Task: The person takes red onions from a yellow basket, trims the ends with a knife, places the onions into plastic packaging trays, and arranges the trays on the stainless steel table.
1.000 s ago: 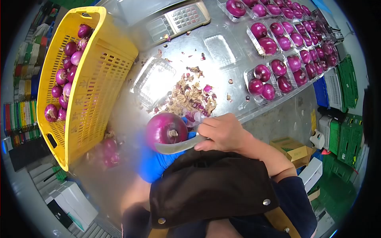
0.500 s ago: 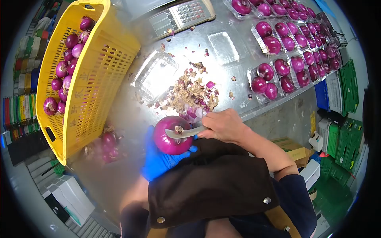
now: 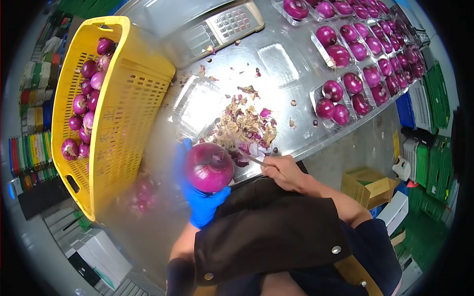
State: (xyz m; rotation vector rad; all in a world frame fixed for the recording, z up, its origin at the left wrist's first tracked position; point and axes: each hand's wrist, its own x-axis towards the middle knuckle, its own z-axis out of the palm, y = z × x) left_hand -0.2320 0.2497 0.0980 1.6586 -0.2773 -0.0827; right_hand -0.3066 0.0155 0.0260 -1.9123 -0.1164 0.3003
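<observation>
My left hand (image 3: 201, 206), in a blue glove, cups a large red onion (image 3: 210, 170) from below and the left side. The onion's stem end faces up and toward the right. Bare, my right hand (image 3: 284, 171) grips a small knife (image 3: 252, 158), its blade pointing left over the peelings and apart from the onion. A heap of dry onion skins and trimmings (image 3: 244, 123) lies on the metal table just beyond both hands. Beside the heap is a clear plastic tray (image 3: 197, 104).
A yellow crate (image 3: 126, 106) with red onions stands tilted at left. Behind is a weighing scale (image 3: 224, 27). Another clear tray (image 3: 279, 61) lies mid-table. Packed trays of red onions (image 3: 353, 84) fill the right side. A cardboard box (image 3: 365, 187) sits below, at right.
The knife has come off the top of the onion and moved right with my right hand. My left hand has turned the onion and shifted it slightly left.
</observation>
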